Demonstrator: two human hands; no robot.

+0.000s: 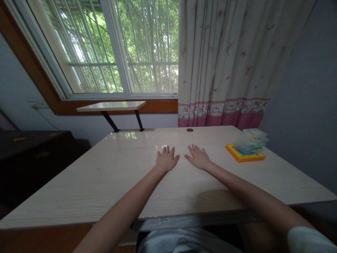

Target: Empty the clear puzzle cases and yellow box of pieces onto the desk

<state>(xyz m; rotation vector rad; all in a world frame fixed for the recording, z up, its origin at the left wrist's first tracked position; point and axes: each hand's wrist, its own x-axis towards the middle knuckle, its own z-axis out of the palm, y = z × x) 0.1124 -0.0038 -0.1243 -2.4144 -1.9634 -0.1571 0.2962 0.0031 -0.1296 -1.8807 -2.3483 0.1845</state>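
Note:
Both arms reach forward over a pale wood-grain desk (126, 189). My left hand (166, 160) lies palm down on the desktop, fingers spread, holding nothing. Just to its right, my right hand (198, 157) rests flat in the same way, also with nothing in it. A small gap of bare desktop separates the two thumbs. Nearest to my right hand, toward the desk's right side, is a flat orange-yellow box (246, 156) with a printed top. Several clear plastic cases (251, 140) are stacked on it, with something green inside a lower one.
A small raised shelf (113, 105) on black supports stands at the desk's back left. Near the back edge is a dark round cable hole cover (190, 130). Behind are a barred window and a floral curtain (223, 63). Dark furniture (34, 158) stands at left.

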